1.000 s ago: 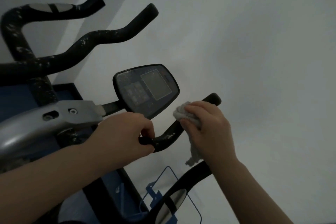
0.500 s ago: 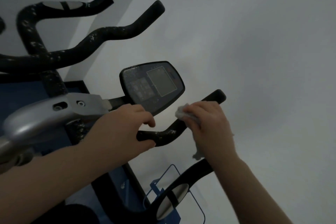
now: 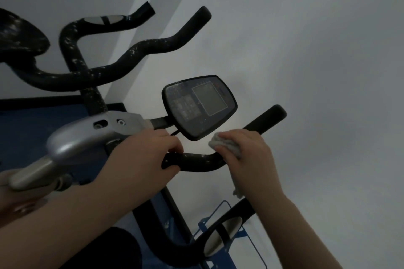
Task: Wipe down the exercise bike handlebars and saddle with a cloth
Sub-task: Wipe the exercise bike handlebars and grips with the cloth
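1. At the centre of the head view, a black foam-covered handlebar [image 3: 196, 162] of the exercise bike curves from lower left up to a rounded tip at upper right; pale flecks speckle its foam.
2. The left hand [image 3: 140, 159] is closed round the inner stretch of this bar, fingers curled over the top and thumb beneath.
3. The right hand [image 3: 247, 157] presses a small pale crumpled cloth [image 3: 227, 146] onto the bar's upward bend; its fingers are folded over the cloth, and a loose end of the fabric hangs below the wrist.
4. Just above the two hands stands a black oval console with a grey rectangular screen [image 3: 200, 106], mounted on a short dark stem.
5. A silver-grey moulded bracket with two bolt holes [image 3: 96, 133] joins that stem to the frame at the left.
6. Further black speckled bars [image 3: 140, 50] loop across the upper left, one bearing a flat silver sensor plate.
7. At the lower centre, another black bar with an oval silver sensor plate [image 3: 223, 236] crosses in front of a blue wire-framed object [image 3: 240, 233] whose nature cannot be told.
8. A plain pale grey wall [image 3: 317, 50] fills the right and upper field; the room is dim.
9. At the left lies a dark blue surface edged by a black border [image 3: 32, 102].
10. The saddle cannot be identified with certainty.
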`<action>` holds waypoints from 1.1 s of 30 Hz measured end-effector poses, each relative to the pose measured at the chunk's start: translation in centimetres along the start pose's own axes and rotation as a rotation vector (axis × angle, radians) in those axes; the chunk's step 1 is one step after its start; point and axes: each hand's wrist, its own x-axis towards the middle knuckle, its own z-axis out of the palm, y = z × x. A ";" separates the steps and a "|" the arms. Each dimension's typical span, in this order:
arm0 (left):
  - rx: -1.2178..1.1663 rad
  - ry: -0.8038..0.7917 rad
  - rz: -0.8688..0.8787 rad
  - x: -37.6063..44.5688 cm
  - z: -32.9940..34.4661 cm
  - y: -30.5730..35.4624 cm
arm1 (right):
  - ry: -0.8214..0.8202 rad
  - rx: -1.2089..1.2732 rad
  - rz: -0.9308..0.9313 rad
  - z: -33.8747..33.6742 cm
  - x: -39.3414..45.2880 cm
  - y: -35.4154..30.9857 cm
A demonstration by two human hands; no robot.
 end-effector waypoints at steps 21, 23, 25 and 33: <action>0.124 0.073 -0.060 -2.4 -0.8 -0.6 | -0.304 0.263 0.132 -3.7 -0.5 -1.8; 0.141 0.085 -0.096 -3.5 -1.0 -1.0 | -0.130 0.168 0.129 -2.8 -0.7 -1.6; 0.121 0.098 -0.113 -4.3 -0.9 -1.3 | 0.059 -0.056 0.070 -0.1 -1.7 -2.9; 0.083 0.145 -0.132 -4.8 -0.5 -1.8 | 0.053 0.304 -0.079 2.7 -4.0 -5.2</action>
